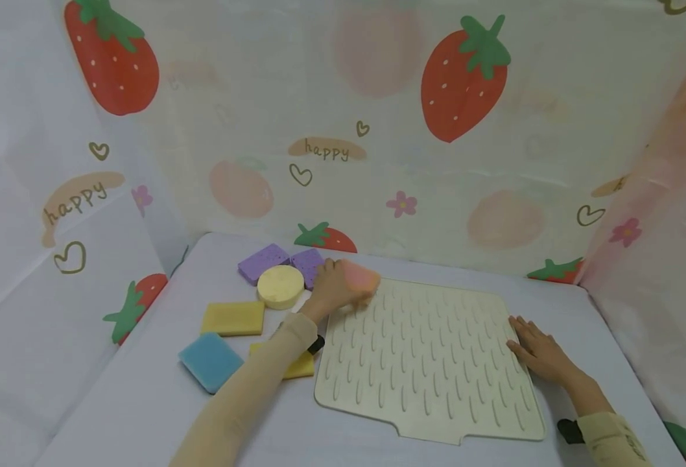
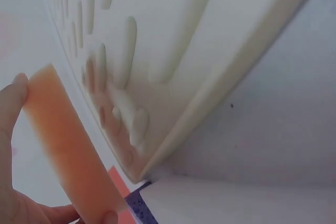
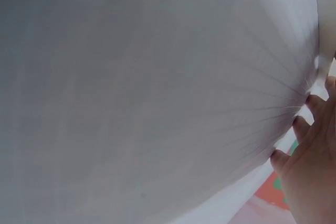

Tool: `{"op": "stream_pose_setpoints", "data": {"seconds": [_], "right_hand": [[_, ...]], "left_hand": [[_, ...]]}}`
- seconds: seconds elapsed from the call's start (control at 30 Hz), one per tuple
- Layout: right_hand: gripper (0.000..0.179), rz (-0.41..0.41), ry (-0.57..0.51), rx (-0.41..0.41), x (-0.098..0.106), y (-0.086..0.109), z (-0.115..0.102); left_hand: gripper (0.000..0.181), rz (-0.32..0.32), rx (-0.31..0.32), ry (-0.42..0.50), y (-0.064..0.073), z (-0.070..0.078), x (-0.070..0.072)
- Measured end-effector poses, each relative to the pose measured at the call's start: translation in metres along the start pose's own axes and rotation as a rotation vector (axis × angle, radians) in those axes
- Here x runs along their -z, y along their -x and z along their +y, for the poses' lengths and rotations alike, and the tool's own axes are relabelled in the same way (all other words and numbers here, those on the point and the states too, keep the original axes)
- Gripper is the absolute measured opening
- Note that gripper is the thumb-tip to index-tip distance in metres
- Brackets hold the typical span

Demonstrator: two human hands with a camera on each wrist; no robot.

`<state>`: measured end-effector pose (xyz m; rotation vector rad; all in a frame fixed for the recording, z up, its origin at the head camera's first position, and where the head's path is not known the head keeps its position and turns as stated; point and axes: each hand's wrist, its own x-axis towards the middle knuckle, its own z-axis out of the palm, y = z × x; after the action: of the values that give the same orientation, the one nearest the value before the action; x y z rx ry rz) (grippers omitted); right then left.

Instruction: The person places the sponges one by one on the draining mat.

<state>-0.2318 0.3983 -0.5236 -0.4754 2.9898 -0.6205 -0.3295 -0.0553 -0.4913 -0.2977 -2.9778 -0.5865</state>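
My left hand [image 1: 331,288] pinches an orange-pink sponge [image 1: 362,279] by its ends, over the far left corner of a cream ridged mat [image 1: 425,350]. In the left wrist view the sponge [image 2: 68,140] stands on edge between thumb and fingers, beside the mat's corner [image 2: 173,119]. Along the mat's right edge lies my right hand [image 1: 541,353], fingers spread, fingertips at the rim. In the right wrist view those fingers [image 3: 302,127] press on the white cloth, which puckers under them.
Left of the mat lie two purple sponges [image 1: 264,263], a round cream sponge [image 1: 281,287], a yellow sponge [image 1: 233,318], a blue sponge [image 1: 211,362] and another yellow one [image 1: 299,367], partly behind my left sleeve. A strawberry-print curtain [image 1: 249,117] surrounds the white table [image 1: 133,415].
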Motion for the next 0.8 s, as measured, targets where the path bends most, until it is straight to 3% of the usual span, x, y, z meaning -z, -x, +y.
{"op": "stream_pose_setpoints", "data": {"seconds": [0.4, 0.57, 0.8], "right_hand": [[0.064, -0.003, 0.003, -0.001, -0.001, -0.001, 0.004], [0.064, -0.004, -0.001, -0.001, -0.002, 0.000, 0.005], [0.064, 0.000, -0.009, 0.000, -0.002, 0.000, 0.005]], "left_hand": [[0.099, 0.047, 0.047, -0.044, 0.000, 0.012, -0.015], [0.098, 0.082, 0.082, 0.001, 0.002, 0.017, -0.018], [0.098, 0.125, 0.140, 0.156, 0.004, 0.022, -0.023]]}}
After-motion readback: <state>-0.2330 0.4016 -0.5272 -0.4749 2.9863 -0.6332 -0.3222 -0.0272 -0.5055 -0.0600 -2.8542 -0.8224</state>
